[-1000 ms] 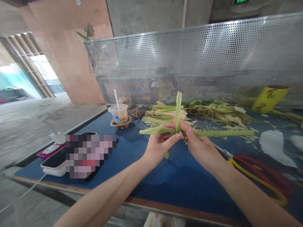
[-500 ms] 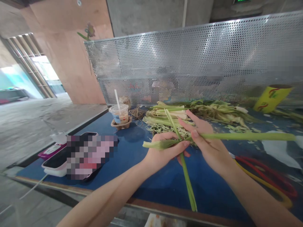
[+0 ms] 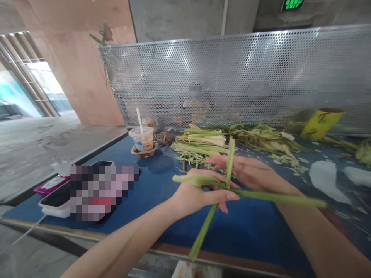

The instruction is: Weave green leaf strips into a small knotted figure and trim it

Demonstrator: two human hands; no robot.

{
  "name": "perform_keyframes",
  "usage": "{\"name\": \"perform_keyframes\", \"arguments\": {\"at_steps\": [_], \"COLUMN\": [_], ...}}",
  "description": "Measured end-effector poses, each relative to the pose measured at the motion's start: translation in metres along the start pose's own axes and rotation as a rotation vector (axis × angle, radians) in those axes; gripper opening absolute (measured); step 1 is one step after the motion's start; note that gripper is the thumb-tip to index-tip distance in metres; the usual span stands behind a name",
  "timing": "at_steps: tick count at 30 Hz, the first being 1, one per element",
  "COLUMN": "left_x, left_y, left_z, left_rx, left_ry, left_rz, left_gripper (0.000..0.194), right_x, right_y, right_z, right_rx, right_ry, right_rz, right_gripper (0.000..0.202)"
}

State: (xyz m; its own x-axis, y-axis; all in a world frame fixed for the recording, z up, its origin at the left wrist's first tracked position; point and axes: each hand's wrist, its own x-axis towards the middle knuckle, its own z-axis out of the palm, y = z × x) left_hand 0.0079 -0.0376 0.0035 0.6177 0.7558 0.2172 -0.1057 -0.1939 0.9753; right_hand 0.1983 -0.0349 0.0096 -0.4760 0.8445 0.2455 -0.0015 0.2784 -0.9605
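Long green leaf strips [image 3: 230, 164] cross one another at a small knot-like centre above the table. My left hand [image 3: 194, 195] is closed on them, its thumb pressing just below the crossing. One broad end sticks out to the left over this hand, and another strip hangs down toward the table's front edge. A slightly blurred strip reaches right, across my right wrist. My right hand [image 3: 249, 172] is behind the upright strip, fingers stretched to the left and slightly apart. Whether it touches that strip I cannot tell.
Behind the hands lie bundled green stalks [image 3: 199, 141] and loose leaves [image 3: 263, 137], before a perforated metal screen [image 3: 174, 77]. A drink cup [image 3: 142, 139] stands left of them, phones [image 3: 55, 199] nearer. At right are a yellow roll [image 3: 323, 123] and white paper [image 3: 324, 179].
The crossed strips have turned: the lower end swung left and the upper end now stands upright. My right hand has moved off the long right-hand strip, which now slopes lower.
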Motion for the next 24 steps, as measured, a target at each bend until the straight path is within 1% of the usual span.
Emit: {"name": "perform_keyframes", "arguments": {"at_steps": [1,2,4,6,8,14,17,19,20,22,24], "left_x": [0.000,0.000,0.000,0.000,0.001,0.001,0.002,0.003,0.003,0.003,0.004], "left_y": [0.000,0.000,-0.001,-0.001,-0.004,-0.011,-0.009,-0.005,-0.002,0.002,0.004], "left_z": [0.000,0.000,0.000,0.000,0.002,0.006,0.005,0.003,0.002,-0.001,-0.002], "left_rx": [0.012,0.019,0.035,0.057,0.041,-0.005,-0.014,-0.050,-0.082,-0.141,-0.135], "left_ry": [-0.004,-0.001,0.012,0.026,0.040,0.057,0.038,0.022,0.012,-0.023,-0.064], "left_rz": [0.006,0.011,0.009,0.000,-0.010,-0.019,-0.032,-0.016,-0.002,0.027,0.026], "left_gripper": [0.019,0.019,0.017,0.016,0.015,0.017,0.016,0.013,0.015,0.023,0.018], "right_x": [0.002,0.003,0.005,0.006,0.005,0.004,0.005,0.005,0.004,0.004,0.003], "right_y": [0.000,0.000,-0.001,-0.002,-0.003,-0.002,0.001,0.003,0.004,0.005,0.006], "right_z": [0.005,0.011,0.020,0.026,0.028,0.028,0.026,0.023,0.022,0.020,0.019], "right_rx": [-0.014,-0.037,-0.085,-0.114,-0.126,-0.121,-0.035,0.073,0.126,0.215,0.263], "right_ry": [-0.015,-0.001,0.109,0.252,0.317,0.373,0.364,0.341,0.318,0.239,0.121], "right_rz": [-0.004,-0.037,-0.158,-0.254,-0.263,-0.216,-0.177,-0.113,-0.079,-0.037,-0.033], "right_gripper": [0.040,0.038,0.025,0.015,0.016,0.018,0.017,0.018,0.018,0.023,0.033]}}
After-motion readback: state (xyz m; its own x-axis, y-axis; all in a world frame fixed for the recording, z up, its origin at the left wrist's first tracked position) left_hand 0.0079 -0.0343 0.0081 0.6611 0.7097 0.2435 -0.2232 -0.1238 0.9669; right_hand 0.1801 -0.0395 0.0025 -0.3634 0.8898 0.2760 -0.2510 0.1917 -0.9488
